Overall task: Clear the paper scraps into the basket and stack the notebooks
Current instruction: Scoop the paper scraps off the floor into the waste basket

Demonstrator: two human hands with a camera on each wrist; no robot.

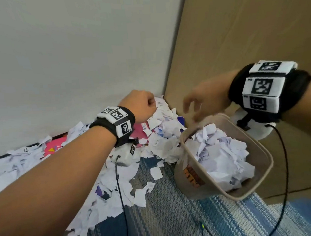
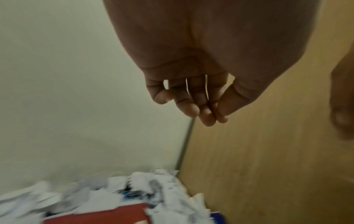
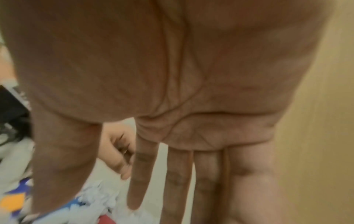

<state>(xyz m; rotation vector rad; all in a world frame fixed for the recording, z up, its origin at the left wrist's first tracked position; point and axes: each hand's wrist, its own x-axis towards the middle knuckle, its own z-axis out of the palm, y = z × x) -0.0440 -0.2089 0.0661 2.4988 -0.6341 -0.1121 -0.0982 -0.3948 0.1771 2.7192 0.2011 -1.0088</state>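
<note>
Basket point(image 1: 264, 154) tilted, mouth toward scraps point(image 1: 163, 135), half full; orange label unreadable. Pink notebook point(image 1: 139, 132) lay under scraps. Left hand point(image 1: 141, 106) grip loosely curled, empty; right hand point(image 1: 205, 101) grip wide.

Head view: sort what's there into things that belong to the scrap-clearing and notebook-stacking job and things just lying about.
Belongs to the job:
- torn white paper scraps strewn over the floor
- beige plastic basket, heaped with crumpled paper
- pink-covered notebook, half buried under scraps
- left hand, right hand, both empty

Just there:
- blue striped woven rug
- white wall
- tan wooden panel
</note>
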